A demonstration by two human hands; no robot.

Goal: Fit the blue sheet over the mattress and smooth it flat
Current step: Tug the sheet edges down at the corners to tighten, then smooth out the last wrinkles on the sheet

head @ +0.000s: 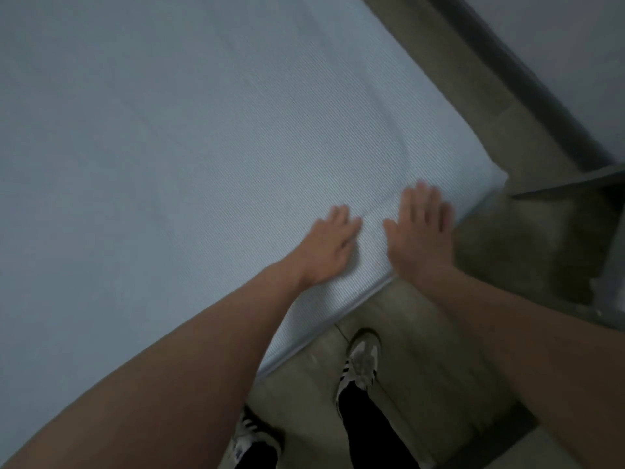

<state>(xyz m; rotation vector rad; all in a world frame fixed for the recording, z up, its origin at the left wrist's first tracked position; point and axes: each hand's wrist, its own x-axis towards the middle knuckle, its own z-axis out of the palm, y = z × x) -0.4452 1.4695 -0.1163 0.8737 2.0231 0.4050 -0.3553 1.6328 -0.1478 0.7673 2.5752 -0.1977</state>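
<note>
The pale blue sheet (176, 137) covers the mattress across the left and middle of the view, down to the corner (487, 177) at the right. A faint curved crease runs through the fabric toward that corner. My left hand (326, 245) lies flat, palm down, on the sheet close to the near edge. My right hand (421, 231) lies flat beside it, fingers spread, nearer the corner. Both hands press on the fabric and hold nothing. The mattress itself is hidden under the sheet.
A tiled floor (500, 258) runs along the bed's near side and past the corner. My two feet in striped sneakers (363, 358) stand close to the bed edge. A dark baseboard and wall (527, 76) pass behind the corner at the upper right.
</note>
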